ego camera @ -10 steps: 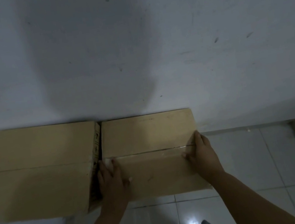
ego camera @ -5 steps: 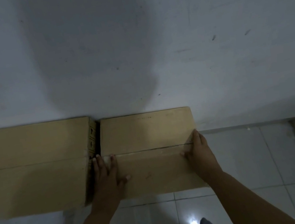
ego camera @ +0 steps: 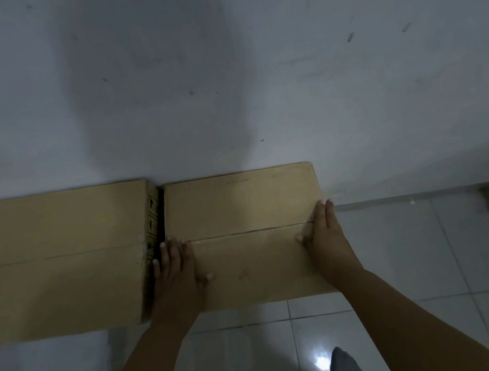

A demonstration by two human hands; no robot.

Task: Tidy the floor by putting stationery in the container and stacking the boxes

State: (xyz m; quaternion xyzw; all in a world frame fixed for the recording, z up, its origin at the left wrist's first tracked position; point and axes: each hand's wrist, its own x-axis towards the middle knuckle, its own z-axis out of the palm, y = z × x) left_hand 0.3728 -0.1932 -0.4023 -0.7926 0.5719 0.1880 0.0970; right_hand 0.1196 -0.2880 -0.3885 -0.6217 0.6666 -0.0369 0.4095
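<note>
Two closed cardboard boxes sit side by side on the tiled floor [ego camera: 396,256] w/ their far edges against the white wall [ego camera: 251,86]: the bigger box [ego camera: 55,267] on the left, the smaller box [ego camera: 245,217] just right of it, only a thin dark gap btwn them. Left hand [ego camera: 176,269] lies flat, fingers apart, on the smaller box's near-left part beside that gap; right hand [ego camera: 324,236] lies flat, fingers together, along its right edge, neither hand clamped on anything. Grey-socked feet [ego camera: 344,370] stand on the tiles at the near edge.
</note>
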